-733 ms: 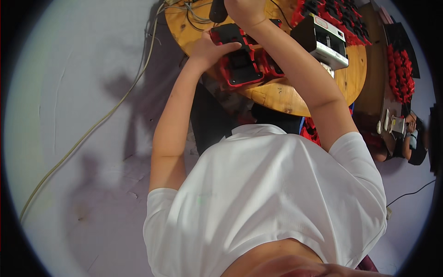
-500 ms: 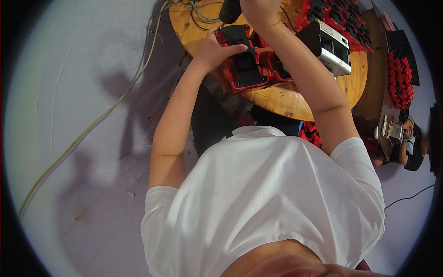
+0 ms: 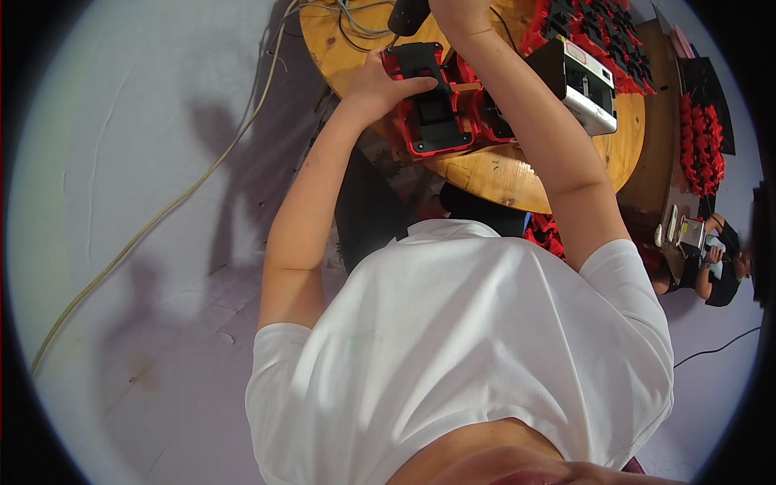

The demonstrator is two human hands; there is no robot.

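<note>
My left hand [image 3: 373, 90] grips a red and black plastic housing [image 3: 436, 121] by its left side, thumb laid across the black top face. Beyond the housing, at the upper picture edge, a black power screwdriver [image 3: 410, 14] tilts with its thin bit pointing down toward the housing's far end. My right hand [image 3: 462, 14] is closed at the screwdriver; its fingers are partly cut off by the picture edge. More red and black parts [image 3: 489, 117] lie just right of the housing, partly behind my right forearm.
Housing and hands are over a round wooden table [image 3: 501, 178]. A silver and black box-shaped device [image 3: 586, 89] stands at its right, with rows of red and black parts [image 3: 594, 32] behind. Cables [image 3: 356, 20] lie at the far left. Another person [image 3: 715, 259] sits at far right.
The screwdriver has shifted slightly right, and its bit now shows near the housing's far end. My left hand keeps its grip. The other person's hands have moved.
</note>
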